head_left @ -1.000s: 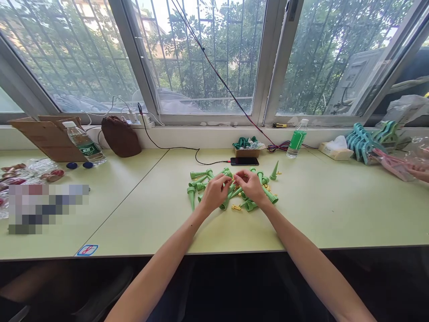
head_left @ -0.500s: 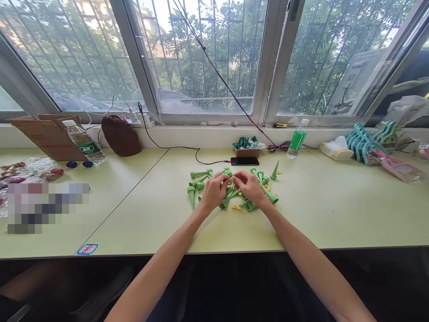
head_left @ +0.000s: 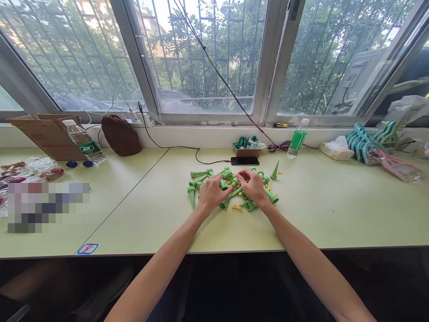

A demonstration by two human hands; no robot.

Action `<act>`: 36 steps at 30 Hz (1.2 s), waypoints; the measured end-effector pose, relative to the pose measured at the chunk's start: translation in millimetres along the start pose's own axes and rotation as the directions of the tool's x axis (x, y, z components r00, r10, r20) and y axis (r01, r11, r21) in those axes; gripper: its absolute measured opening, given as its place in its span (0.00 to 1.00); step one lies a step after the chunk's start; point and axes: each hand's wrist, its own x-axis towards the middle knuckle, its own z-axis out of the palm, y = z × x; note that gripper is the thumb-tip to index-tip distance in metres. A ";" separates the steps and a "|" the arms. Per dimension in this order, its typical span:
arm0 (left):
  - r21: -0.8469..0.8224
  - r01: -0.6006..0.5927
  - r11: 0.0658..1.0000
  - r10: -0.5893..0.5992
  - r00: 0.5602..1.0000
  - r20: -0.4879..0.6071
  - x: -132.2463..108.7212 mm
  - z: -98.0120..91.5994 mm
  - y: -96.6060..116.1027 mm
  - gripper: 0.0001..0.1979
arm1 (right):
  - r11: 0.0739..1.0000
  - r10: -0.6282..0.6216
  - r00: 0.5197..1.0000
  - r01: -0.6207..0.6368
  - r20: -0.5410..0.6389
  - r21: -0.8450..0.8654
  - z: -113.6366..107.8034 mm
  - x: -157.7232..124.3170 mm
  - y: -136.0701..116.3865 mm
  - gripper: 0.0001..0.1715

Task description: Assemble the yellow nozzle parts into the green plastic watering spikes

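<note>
A: Reading the clock from the middle of the pile, where are those green cones [head_left: 228, 199] lying?

B: They're spreading across the pale table [head_left: 144, 214], right under both hands, while one upright cone [head_left: 275, 171] is standing apart at two o'clock.

A: And the hands?

B: The left hand [head_left: 212, 193] is curving over the pile's left side, thumb and fingers parted around green plastic; whether it's gripping any, I can't tell. The right hand [head_left: 254, 187] is facing it, fingertips close together beside a green piece, and I can't tell what they're holding.

A: I'm spotting yellow!

B: Yes, a yellow piece [head_left: 236, 207] is lying at six o'clock.

A: Any writing?

B: Between eight and nine, a sticker [head_left: 87, 249] is showing a red scrawl, perhaps an 8, inside a blue outline. Near ten, a leaning bottle [head_left: 87, 147] is wearing a green label, its white characters blurring beyond reading.

A: And farther out at two?

B: A second bottle [head_left: 296, 140] is sporting a brighter green label, print too small to read. A dark-screened phone [head_left: 245, 161] is lying at one.
</note>
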 end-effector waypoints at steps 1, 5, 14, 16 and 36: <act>0.029 -0.014 0.999 0.014 1.000 0.011 -0.6 0.5 0.1 0.17 | 1.000 -0.006 1.000 0.006 -0.001 -0.007 0.0 -0.1 -0.3 0.13; 0.093 -0.058 0.994 0.054 0.998 0.040 -2.0 2.6 -0.6 0.18 | 1.000 -0.010 1.000 0.010 0.011 -0.015 -0.1 -0.6 -0.7 0.13; 0.093 -0.070 0.993 0.064 0.996 0.068 -1.7 3.5 -0.5 0.11 | 0.999 -0.018 1.000 0.019 0.011 -0.031 0.1 -0.7 -1.2 0.13; 0.081 -0.064 0.995 0.059 0.997 0.058 -1.6 2.7 0.5 0.10 | 0.999 -0.021 1.000 0.022 0.011 -0.027 0.2 -0.8 -1.2 0.13; -0.205 0.118 0.972 -0.126 0.992 -0.025 4.7 -3.8 2.6 0.09 | 0.997 -0.048 0.999 0.049 0.011 -0.060 0.0 -2.4 -3.1 0.11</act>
